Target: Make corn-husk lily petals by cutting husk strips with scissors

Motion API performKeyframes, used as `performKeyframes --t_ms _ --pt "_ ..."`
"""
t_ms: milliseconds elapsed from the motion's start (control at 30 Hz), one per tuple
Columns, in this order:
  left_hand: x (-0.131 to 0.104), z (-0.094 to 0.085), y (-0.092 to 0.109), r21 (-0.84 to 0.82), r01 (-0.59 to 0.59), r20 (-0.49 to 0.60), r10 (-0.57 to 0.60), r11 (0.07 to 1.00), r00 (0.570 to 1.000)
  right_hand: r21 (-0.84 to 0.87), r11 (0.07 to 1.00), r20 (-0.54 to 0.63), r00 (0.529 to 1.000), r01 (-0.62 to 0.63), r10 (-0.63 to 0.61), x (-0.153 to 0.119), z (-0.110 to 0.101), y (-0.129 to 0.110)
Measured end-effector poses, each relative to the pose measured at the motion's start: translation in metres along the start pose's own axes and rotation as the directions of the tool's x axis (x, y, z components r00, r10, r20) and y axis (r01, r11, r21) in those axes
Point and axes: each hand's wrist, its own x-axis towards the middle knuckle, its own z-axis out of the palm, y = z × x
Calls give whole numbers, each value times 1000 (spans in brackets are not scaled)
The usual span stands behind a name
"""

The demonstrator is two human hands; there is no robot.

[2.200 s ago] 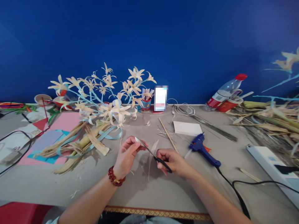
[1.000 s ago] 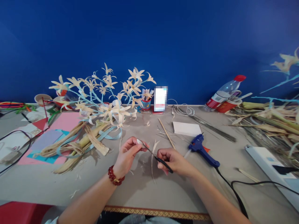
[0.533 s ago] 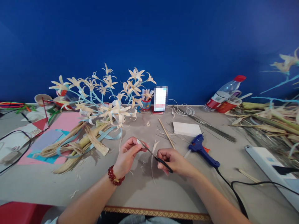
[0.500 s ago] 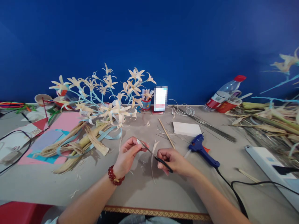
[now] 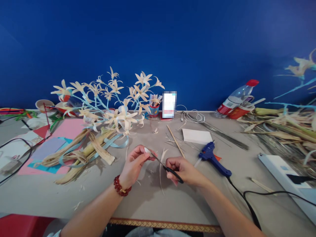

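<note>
My right hand (image 5: 181, 169) is wrapped round black-handled scissors (image 5: 174, 173). Their blades point up and left, with the tips at the fingertips of my left hand (image 5: 135, 163). That left hand, with a red bead bracelet (image 5: 120, 187) at its wrist, is closed in a pinch. A small pale bit shows at its thumb, but I cannot make out what it holds. On the table below the blades lies a thin pale strip of husk (image 5: 161, 177). Behind my left hand stands a spray of cream husk flowers (image 5: 127, 118) on light blue stems.
A blue glue gun (image 5: 214, 159) lies to the right with its cable, near a white block (image 5: 197, 135) and a power strip (image 5: 281, 174). Dried husks (image 5: 81, 153) lie on coloured paper at left. A thin stick (image 5: 175, 141), wires (image 5: 227, 136) and a tilted bottle (image 5: 230, 102) are farther back.
Almost nothing differs. Both hands and the scissors keep the same pose, and the whole view has shifted very slightly.
</note>
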Motion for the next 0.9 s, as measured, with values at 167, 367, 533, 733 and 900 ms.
performKeyframes --t_ms 167,367,533,733,900 --pt "0 0 -1 2 23 3 -23 1000 1000 7 1000 -9 1000 -10 10 0 -1 1" --pt "0 0 -1 9 15 32 -15 1000 999 24 1000 -11 1000 -13 13 1 -2 2" --pt "0 0 -1 7 18 29 -18 1000 999 9 1000 -15 1000 1 -1 1 -2 3" --pt "0 0 0 8 20 32 -20 1000 999 -14 1000 -23 1000 -4 4 0 -1 1" --pt "1 0 -1 6 16 32 -16 1000 999 -30 1000 -29 1000 -5 4 0 -1 -1"
